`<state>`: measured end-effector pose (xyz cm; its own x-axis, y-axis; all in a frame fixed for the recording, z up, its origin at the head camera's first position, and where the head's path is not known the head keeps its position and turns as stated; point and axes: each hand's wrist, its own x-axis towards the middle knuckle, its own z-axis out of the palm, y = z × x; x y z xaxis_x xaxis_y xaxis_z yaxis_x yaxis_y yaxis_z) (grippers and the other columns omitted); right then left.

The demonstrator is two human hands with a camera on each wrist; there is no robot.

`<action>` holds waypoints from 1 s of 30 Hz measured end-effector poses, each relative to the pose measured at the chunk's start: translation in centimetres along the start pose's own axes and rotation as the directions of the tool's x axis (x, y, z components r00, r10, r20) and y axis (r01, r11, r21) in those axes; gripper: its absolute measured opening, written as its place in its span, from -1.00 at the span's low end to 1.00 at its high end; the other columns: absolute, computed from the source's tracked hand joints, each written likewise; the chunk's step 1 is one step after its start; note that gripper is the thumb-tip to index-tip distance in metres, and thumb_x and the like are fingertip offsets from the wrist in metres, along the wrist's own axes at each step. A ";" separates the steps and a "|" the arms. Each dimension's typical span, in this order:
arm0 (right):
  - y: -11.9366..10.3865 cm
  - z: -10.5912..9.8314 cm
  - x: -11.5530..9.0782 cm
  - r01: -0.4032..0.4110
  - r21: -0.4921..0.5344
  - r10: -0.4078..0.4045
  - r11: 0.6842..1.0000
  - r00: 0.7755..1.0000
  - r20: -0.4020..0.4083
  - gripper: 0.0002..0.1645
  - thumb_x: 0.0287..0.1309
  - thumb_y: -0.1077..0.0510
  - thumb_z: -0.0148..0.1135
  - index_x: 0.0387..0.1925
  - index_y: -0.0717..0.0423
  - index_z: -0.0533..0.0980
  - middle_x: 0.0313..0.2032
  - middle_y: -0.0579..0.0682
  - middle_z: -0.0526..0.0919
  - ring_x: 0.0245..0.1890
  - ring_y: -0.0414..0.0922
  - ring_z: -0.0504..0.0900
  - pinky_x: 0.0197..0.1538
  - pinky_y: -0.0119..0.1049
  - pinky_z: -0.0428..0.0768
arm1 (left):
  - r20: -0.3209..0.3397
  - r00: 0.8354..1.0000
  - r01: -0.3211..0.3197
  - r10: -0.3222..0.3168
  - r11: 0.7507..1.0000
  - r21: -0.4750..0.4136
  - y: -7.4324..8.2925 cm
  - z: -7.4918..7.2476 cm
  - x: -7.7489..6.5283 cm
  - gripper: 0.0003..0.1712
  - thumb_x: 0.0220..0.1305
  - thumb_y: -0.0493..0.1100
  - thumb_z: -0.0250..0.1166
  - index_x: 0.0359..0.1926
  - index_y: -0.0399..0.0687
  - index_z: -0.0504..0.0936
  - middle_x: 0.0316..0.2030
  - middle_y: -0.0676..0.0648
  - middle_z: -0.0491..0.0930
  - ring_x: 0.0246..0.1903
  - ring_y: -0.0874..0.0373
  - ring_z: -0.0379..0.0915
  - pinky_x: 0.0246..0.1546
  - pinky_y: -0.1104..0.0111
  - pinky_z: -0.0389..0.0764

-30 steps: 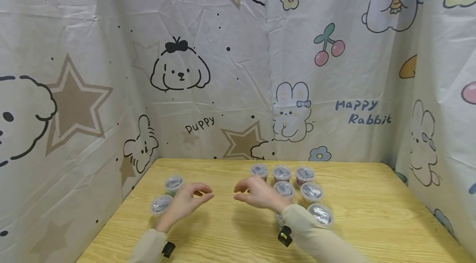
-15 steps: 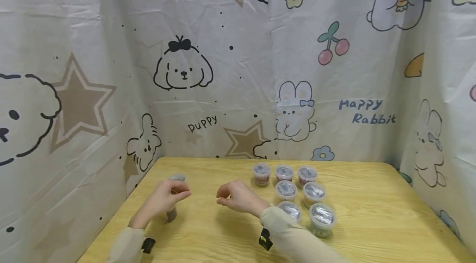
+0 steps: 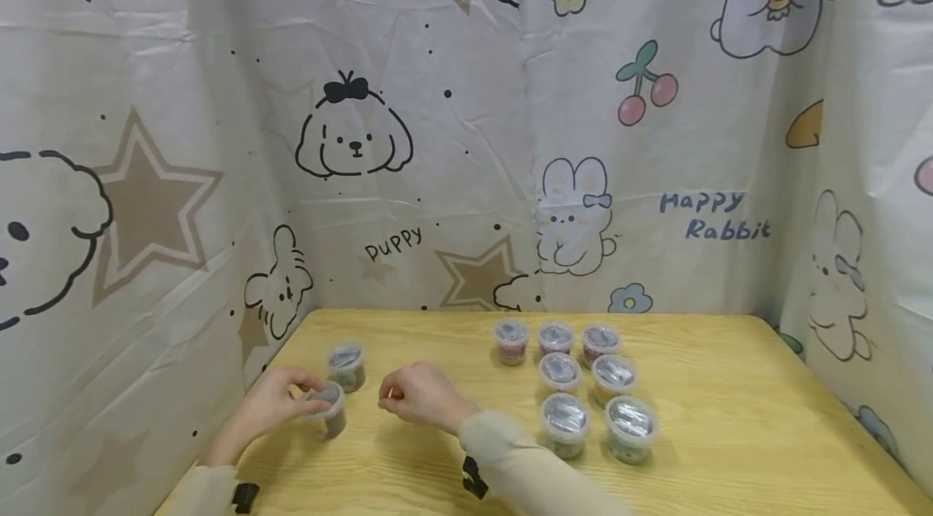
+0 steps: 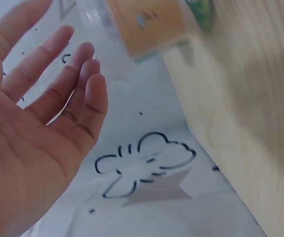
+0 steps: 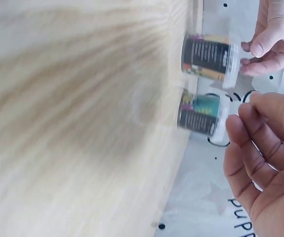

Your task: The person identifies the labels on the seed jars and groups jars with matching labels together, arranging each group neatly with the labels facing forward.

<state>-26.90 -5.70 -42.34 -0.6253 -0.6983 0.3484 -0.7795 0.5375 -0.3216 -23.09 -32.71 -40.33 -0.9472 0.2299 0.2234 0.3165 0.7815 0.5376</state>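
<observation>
Two small clear tubs with foil-topped lids stand at the table's left, the nearer tub [image 3: 332,420] with an orange label [image 4: 154,24] and the farther tub [image 3: 346,374] with a green one. My left hand [image 3: 275,404] is beside the nearer tub, fingertips right at its lid. In the left wrist view its fingers are spread and relaxed, with the tub beyond them. My right hand [image 3: 423,396] hovers over the table to the right of both tubs. Its fingers are loosely curled with nothing between them, as the right wrist view shows [image 5: 263,158].
Several similar lidded tubs stand in rows to the right, among them a front tub [image 3: 630,428], a middle tub [image 3: 614,378] and a back tub [image 3: 512,343]. A printed curtain [image 3: 452,135] surrounds the wooden table [image 3: 714,419] at the back and sides.
Both hands have moved left. The left hand has come down and back to the nearer left tub. My right hand has drawn away from the rows of tubs toward the left pair.
</observation>
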 end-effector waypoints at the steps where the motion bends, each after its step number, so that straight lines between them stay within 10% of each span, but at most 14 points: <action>1: -0.3 0.3 0.3 0.007 0.003 -0.007 1.000 1.000 0.000 -0.91 0.25 0.05 0.31 -0.32 -0.12 0.70 -0.46 -0.27 0.73 -0.55 -0.50 0.51 -0.43 -0.68 0.45 | 0.001 1.000 -0.004 0.004 1.000 0.005 -0.3 -0.1 -0.3 -0.68 0.01 0.01 0.54 -0.26 -0.06 0.74 -0.21 -0.02 0.67 -0.18 0.07 0.53 -0.38 0.45 0.56; 14: -3.1 3.4 2.4 0.016 -0.074 -0.015 0.997 1.000 0.019 -0.59 0.23 0.07 0.33 0.12 -0.16 0.58 0.04 -0.21 0.68 -0.07 -0.33 0.65 -0.13 -0.57 0.60 | 0.083 0.997 -0.002 0.005 0.999 -0.042 -2.2 -0.2 -1.1 -0.56 -0.04 -0.03 0.57 -0.18 -0.15 0.66 0.00 -0.28 0.58 0.02 -0.24 0.48 -0.11 0.03 0.68; 30: -4.4 5.1 3.3 -0.080 -0.083 0.087 0.993 0.992 0.088 -0.51 0.21 0.11 0.35 0.16 -0.33 0.54 0.15 -0.21 0.59 0.08 -0.29 0.59 -0.06 -0.45 0.65 | 0.112 0.994 -0.003 0.011 0.998 -0.069 -2.5 0.6 -0.9 -0.58 -0.06 -0.07 0.58 -0.42 -0.07 0.45 -0.35 0.02 0.54 -0.33 0.26 0.44 -0.44 0.46 0.52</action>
<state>-25.35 -12.72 -44.26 -0.6850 -0.6877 0.2405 -0.7276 0.6287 -0.2745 -23.10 -34.47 -42.37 -0.9433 0.3023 0.1367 0.3225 0.7388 0.5918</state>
